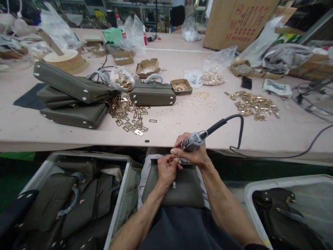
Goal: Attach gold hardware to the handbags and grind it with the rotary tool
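An olive-green handbag [182,194] lies across my lap, with a small metal fitting [174,185] on its face. My right hand [194,152] is wrapped round a grey corded electric screwdriver [193,141], whose black cable rises to the right. Just left of it, my left hand [168,168] pinches a small gold-coloured metal piece [177,158] above the bag. The fingertips of both hands meet there, and the piece is partly hidden by them. The tool's tip cannot be made out.
Stacked handbags [75,93] and a pile of rectangular metal frames [130,119] lie on the table's left. Another bag [153,95] stands mid-table beside a box of small parts [181,86]. Gold plates [256,104] lie right. Crates with bags [127,173] [249,194] flank me.
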A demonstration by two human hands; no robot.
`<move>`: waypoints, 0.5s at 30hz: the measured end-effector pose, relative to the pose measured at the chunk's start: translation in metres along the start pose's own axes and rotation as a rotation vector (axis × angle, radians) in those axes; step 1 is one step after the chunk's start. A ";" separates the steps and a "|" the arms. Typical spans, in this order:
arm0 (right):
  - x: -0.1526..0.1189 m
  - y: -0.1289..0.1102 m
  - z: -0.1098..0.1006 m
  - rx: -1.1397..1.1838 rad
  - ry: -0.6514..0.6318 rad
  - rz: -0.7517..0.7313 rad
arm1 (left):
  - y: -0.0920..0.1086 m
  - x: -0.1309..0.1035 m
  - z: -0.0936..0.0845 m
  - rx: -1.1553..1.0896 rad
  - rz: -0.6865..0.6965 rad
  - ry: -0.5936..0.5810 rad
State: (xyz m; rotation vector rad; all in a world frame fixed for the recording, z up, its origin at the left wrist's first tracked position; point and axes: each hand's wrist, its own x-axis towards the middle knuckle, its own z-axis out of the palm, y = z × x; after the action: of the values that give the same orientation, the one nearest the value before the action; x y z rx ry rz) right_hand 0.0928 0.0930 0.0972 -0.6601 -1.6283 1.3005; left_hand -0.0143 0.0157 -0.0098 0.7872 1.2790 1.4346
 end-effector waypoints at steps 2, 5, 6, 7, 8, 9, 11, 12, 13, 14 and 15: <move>0.002 -0.009 -0.007 0.076 -0.062 -0.030 | 0.002 0.001 0.002 -0.010 -0.009 0.008; 0.006 -0.022 -0.021 0.252 0.029 -0.123 | 0.003 -0.001 0.005 -0.007 -0.012 0.021; 0.008 -0.026 -0.026 0.305 0.087 -0.157 | 0.003 -0.002 0.006 0.023 0.002 0.034; 0.010 -0.028 -0.030 0.347 0.144 -0.184 | 0.002 -0.003 0.007 0.071 0.027 0.055; 0.011 -0.029 -0.034 0.376 0.195 -0.202 | 0.002 -0.005 0.008 0.130 0.061 0.080; 0.012 -0.029 -0.037 0.395 0.239 -0.207 | 0.000 -0.006 0.009 0.190 0.092 0.102; 0.012 -0.027 -0.041 0.426 0.314 -0.196 | -0.002 -0.008 0.010 0.275 0.131 0.140; 0.011 -0.025 -0.043 0.443 0.341 -0.183 | -0.002 -0.009 0.011 0.294 0.134 0.155; 0.010 -0.023 -0.044 0.460 0.364 -0.169 | -0.003 -0.009 0.012 0.300 0.132 0.167; 0.009 -0.021 -0.044 0.478 0.385 -0.152 | -0.003 -0.008 0.013 0.301 0.130 0.180; 0.008 -0.019 -0.045 0.495 0.403 -0.133 | -0.003 -0.008 0.014 0.305 0.135 0.195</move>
State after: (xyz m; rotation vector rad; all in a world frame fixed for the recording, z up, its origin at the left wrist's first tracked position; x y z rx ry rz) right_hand 0.1315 0.1141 0.1186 -0.4600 -0.9589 1.3051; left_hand 0.0016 0.0122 -0.0086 0.9692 1.6468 1.4699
